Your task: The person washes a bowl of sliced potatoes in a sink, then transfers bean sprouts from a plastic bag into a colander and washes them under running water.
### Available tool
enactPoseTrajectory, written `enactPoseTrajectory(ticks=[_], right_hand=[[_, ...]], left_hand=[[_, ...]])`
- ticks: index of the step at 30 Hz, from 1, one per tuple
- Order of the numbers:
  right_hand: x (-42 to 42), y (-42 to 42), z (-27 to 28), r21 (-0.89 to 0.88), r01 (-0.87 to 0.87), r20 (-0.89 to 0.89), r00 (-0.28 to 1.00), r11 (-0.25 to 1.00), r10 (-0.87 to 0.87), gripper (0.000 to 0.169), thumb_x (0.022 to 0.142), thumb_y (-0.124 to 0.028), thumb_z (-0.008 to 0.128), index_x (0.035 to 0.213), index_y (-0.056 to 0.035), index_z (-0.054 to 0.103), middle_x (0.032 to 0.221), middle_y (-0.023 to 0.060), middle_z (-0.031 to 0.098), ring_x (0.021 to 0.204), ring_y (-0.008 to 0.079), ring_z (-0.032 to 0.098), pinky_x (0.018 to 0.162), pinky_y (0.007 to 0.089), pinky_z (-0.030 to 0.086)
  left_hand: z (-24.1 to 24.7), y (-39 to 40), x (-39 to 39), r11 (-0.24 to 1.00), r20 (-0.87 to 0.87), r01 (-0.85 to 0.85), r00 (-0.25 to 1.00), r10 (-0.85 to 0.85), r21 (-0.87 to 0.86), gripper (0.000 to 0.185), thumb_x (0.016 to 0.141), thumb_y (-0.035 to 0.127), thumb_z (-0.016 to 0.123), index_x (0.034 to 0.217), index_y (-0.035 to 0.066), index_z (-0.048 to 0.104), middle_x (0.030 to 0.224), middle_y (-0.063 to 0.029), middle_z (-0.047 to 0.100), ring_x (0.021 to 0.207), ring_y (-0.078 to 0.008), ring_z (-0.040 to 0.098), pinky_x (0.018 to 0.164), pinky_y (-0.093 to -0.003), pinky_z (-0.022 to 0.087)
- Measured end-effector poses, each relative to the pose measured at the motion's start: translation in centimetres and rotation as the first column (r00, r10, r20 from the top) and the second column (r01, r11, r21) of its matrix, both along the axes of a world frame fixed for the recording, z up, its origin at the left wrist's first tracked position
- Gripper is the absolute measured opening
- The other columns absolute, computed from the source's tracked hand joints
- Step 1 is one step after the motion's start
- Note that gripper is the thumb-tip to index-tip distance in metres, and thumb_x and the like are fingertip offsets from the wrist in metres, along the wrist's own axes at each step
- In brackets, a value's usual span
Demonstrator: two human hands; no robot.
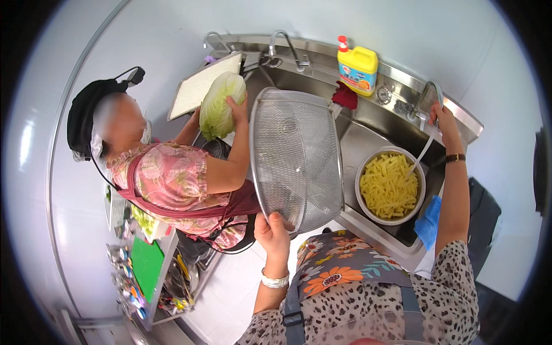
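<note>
My left hand (272, 233) grips the near rim of a large wire-mesh basket (319, 151), which is tilted up beside the sink. My right hand (442, 118) is closed around the faucet (436, 88) at the right end of the sink. A stream of water (424, 153) runs from there into a round metal pot (359, 196). Cut yellow strips, seemingly potato (386, 185), fill the pot, which stands in the right sink basin (366, 133). The basket hides part of the sink's middle.
To the left, another person (168, 177) holds a napa cabbage (222, 105) near a white board (202, 86). A yellow detergent jug (360, 71) and a dark red cloth (345, 95) sit behind the sink. A blue cloth (428, 222) hangs over its front edge. A green cutting board (146, 267) lies far left.
</note>
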State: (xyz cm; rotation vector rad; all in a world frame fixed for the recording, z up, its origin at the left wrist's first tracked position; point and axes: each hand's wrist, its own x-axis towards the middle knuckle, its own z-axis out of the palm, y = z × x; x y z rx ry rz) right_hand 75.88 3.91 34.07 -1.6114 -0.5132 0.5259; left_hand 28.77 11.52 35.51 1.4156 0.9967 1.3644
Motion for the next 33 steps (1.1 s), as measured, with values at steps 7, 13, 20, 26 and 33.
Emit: enactPoseTrajectory(ticks=[7, 13, 20, 26, 33], right_hand=[[-2.2, 4.1, 1.0, -0.05, 0.032, 0.01, 0.999, 0.998, -0.032, 0.028, 0.087, -0.027, 0.042, 0.088, 0.001, 0.047, 0.059, 0.0027, 0.05, 0.056, 0.0128, 0.052, 0.057, 0.0237, 0.041], [-0.4, 2.0, 0.2, -0.029, 0.032, 0.034, 0.999, 0.999, -0.031, 0.033, 0.086, -0.031, 0.045, 0.087, 0.002, 0.047, 0.058, 0.0042, 0.051, 0.055, 0.0138, 0.052, 0.056, 0.023, 0.041], [-0.4, 2.7, 0.6, -0.192, 0.048, 0.184, 0.983, 0.98, -0.012, 0.03, 0.084, -0.03, 0.042, 0.075, -0.0043, 0.056, 0.069, 0.0003, 0.057, 0.068, 0.01, 0.051, 0.061, 0.0232, 0.037], [1.2, 1.7, 0.3, -0.251, -0.015, 0.108, 0.993, 0.968, 0.043, 0.032, 0.087, -0.031, 0.041, 0.085, -0.0004, 0.053, 0.065, 0.0034, 0.057, 0.066, 0.0102, 0.051, 0.065, 0.0254, 0.04], [-0.9, 0.9, 1.9, -0.311, 0.028, 0.216, 0.976, 0.95, 0.042, 0.032, 0.086, -0.034, 0.041, 0.079, -0.0071, 0.057, 0.067, 0.0009, 0.055, 0.065, 0.0105, 0.05, 0.06, 0.0244, 0.039]], left_hand=[[0.7, 1.5, -0.7, 0.992, -0.01, 0.044, 0.999, -0.045, -0.12, 0.02, 0.08, 0.013, 0.058, 0.068, 0.002, 0.046, 0.051, 0.0009, 0.048, 0.044, -0.0036, 0.045, 0.04, -0.0184, 0.037], [0.8, -0.6, -0.1, 0.987, -0.246, 0.069, 0.969, -0.031, 0.147, 0.019, 0.08, 0.013, 0.057, 0.067, 0.002, 0.048, 0.056, 0.0, 0.049, 0.047, -0.0052, 0.047, 0.043, -0.0196, 0.039], [0.7, -0.8, 1.6, 0.992, 0.038, -0.12, 0.992, 0.122, -0.032, 0.025, 0.083, 0.024, 0.054, 0.071, 0.005, 0.043, 0.059, 0.0061, 0.04, 0.053, -0.0027, 0.032, 0.048, -0.0165, 0.026], [1.8, -0.2, 1.1, 0.945, 0.056, -0.207, 0.972, 0.228, -0.251, 0.009, 0.079, 0.004, 0.051, 0.073, 0.004, 0.044, 0.054, 0.0015, 0.044, 0.038, -0.0055, 0.037, 0.032, -0.0182, 0.029], [2.2, 0.8, -0.6, 0.96, 0.097, 0.003, 0.995, 0.025, -0.28, 0.023, 0.085, 0.016, 0.051, 0.065, 0.004, 0.052, 0.048, 0.0007, 0.047, 0.04, -0.0055, 0.043, 0.038, -0.0202, 0.034]])
